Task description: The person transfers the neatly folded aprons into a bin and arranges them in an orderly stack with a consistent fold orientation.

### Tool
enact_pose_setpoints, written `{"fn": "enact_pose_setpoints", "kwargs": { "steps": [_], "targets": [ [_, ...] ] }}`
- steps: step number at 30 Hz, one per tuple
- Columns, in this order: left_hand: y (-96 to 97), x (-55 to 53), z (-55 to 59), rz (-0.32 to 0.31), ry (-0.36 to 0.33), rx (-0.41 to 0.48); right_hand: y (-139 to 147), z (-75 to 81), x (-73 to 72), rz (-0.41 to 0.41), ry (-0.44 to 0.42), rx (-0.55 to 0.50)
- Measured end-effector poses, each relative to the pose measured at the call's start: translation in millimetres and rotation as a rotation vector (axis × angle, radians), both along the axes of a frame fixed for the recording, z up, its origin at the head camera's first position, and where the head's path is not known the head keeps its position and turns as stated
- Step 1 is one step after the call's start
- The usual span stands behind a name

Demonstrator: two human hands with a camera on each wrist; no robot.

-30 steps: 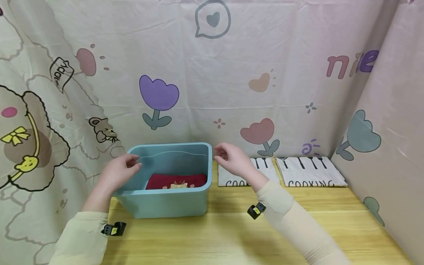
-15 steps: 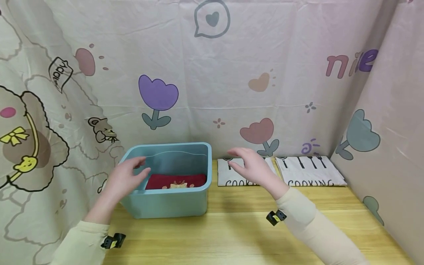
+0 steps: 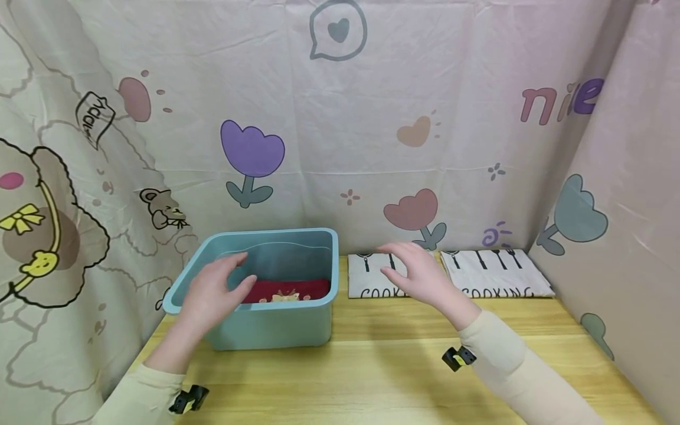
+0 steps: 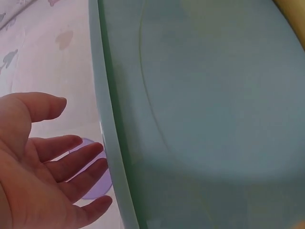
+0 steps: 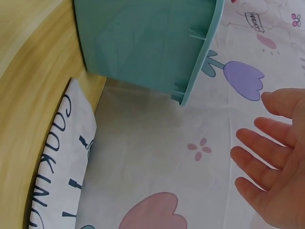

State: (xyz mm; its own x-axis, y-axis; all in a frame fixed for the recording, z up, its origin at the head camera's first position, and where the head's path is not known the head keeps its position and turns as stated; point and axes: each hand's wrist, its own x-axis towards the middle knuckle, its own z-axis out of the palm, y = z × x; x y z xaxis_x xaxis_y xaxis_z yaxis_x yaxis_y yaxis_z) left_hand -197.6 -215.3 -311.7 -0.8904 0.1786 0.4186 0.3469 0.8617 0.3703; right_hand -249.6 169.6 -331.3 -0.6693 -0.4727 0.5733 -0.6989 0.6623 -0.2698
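Observation:
A light blue plastic bin (image 3: 271, 324) stands on the wooden table at the left, with a folded dark red cloth (image 3: 313, 288) lying inside it. My left hand (image 3: 215, 292) hovers over the bin's left front rim, fingers spread and holding nothing. In the left wrist view the left hand's fingers (image 4: 71, 167) are relaxed beside the bin's wall. My right hand (image 3: 419, 274) is in the air to the right of the bin, in front of a folded white cloth (image 3: 366, 277) with black lettering. Its fingers (image 5: 259, 148) are apart, nothing between them.
Another folded white cloth (image 3: 496, 274) printed COOKING lies at the back right of the table. A patterned curtain (image 3: 340, 147) hangs close behind and along both sides. The wooden table top (image 3: 319, 383) extends in front of the bin.
My right hand has moved right and slightly down, away from the bin's right rim. My left hand has shifted right and down over the bin's front left, its fingers spreading wider. Bin and cloths stay put.

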Motion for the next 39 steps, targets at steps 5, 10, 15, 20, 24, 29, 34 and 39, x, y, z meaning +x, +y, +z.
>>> {"fn": "enact_pose_setpoints", "kwargs": {
  "steps": [5, 10, 15, 20, 24, 29, 34, 39],
  "targets": [
    [10.8, 3.7, -2.0, 0.025, -0.008, -0.011, 7, -4.8, 1.8, -0.012, 0.017, -0.008],
    [20.2, 5.8, -6.9, 0.021, 0.016, 0.005, 15, -11.9, 0.7, -0.031, 0.025, -0.007],
    [30.6, 8.5, -13.4, 0.004, 0.063, 0.005, 22, -23.6, -3.4, -0.064, 0.021, 0.011],
    [40.9, 9.8, -20.6, -0.028, 0.138, -0.019, 29, -38.8, -9.9, -0.099, 0.038, 0.034],
    [49.3, 10.2, -26.2, -0.060, 0.200, -0.037, 36, -49.4, -13.8, -0.129, 0.028, 0.049],
    [61.9, 9.8, -32.0, -0.111, 0.287, -0.048, 43, -62.9, -19.8, -0.168, 0.023, 0.060],
    [77.9, 11.2, -38.2, -0.175, 0.343, -0.059, 48, -80.0, -28.8, -0.200, -0.003, 0.073],
    [97.9, 14.7, -41.8, -0.218, 0.345, -0.070, 52, -97.8, -40.5, -0.237, -0.066, 0.097]
  ]
}}
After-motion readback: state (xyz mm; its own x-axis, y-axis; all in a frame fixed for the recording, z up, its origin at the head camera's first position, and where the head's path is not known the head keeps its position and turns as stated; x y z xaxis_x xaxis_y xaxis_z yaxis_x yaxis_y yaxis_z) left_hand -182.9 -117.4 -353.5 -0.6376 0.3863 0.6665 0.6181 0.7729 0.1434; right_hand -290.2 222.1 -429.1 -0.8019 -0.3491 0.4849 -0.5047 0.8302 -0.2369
